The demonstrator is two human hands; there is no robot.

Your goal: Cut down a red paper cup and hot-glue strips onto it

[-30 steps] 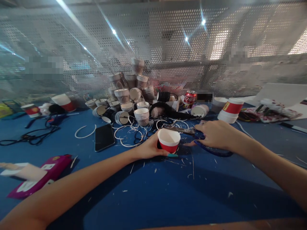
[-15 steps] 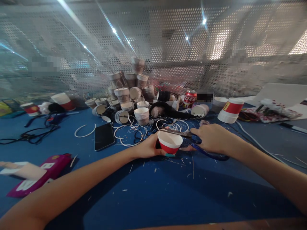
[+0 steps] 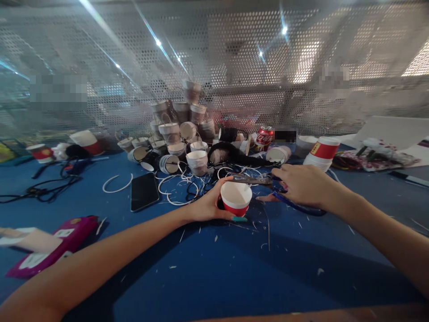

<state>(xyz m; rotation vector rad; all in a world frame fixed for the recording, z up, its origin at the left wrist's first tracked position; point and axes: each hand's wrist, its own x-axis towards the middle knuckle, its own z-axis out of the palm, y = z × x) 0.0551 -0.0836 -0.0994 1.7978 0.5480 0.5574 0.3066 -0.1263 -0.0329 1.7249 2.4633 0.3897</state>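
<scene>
My left hand (image 3: 208,205) is wrapped round a short red-and-white paper cup (image 3: 236,198), held just above the blue table (image 3: 214,268) with its mouth facing up. My right hand (image 3: 303,184) is closed on a pair of blue-handled scissors (image 3: 268,188). The scissors' blades point left and lie just behind the cup's rim. White paper strips and shavings (image 3: 181,185) lie scattered around both hands.
A heap of cut paper cups (image 3: 181,134) stands behind the hands against a perforated metal screen. A black phone (image 3: 144,191) lies to the left, a red soda can (image 3: 264,137) and a stack of red-and-white cups (image 3: 321,154) to the right. Black cables (image 3: 50,183) and a magenta packet (image 3: 53,248) lie far left.
The scissors came up off the table in my right hand and their blades moved to the cup's far rim. My left hand kept hold of the cup.
</scene>
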